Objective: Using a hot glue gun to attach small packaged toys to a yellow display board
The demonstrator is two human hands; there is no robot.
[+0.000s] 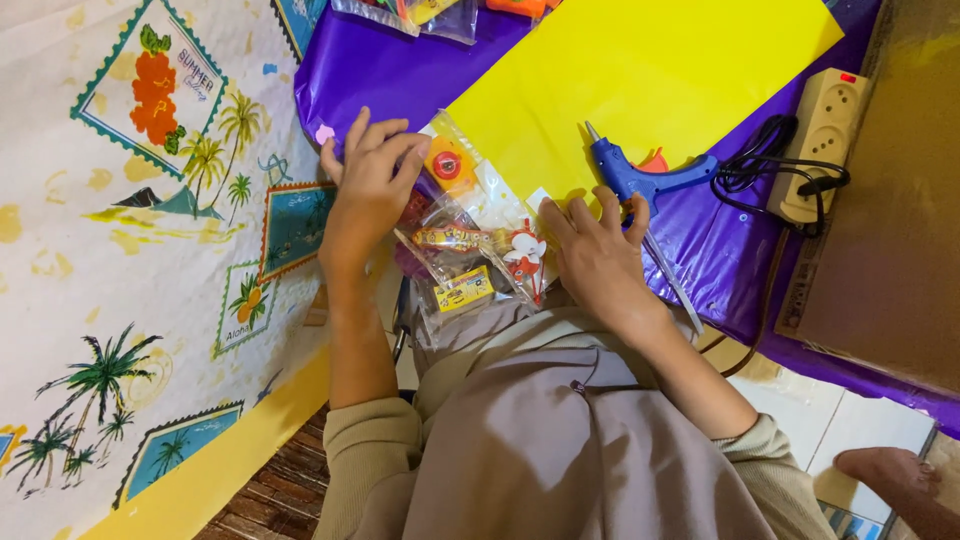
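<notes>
My left hand [368, 190] lies flat with its fingers [392, 148] spread and slightly curled over the top edge of a clear plastic packet [465, 235], gripping nothing that I can make out. My right hand [598, 250] rests palm down, fingers [580, 212] loosely apart, touching the packet's right side and the lower edge of a yellow sheet [650, 70]. The packet holds small bright trinkets, one orange and round, one red and white. Just beyond my right fingers lies a blue glue gun [640, 175], nozzle pointing up-left on the yellow sheet, its black cord running to a cream power strip [825, 140] at the right. Beneath all this spreads a purple sheet [370, 70]. To the left lies a cloth printed with palm trees [120, 300].
</notes>
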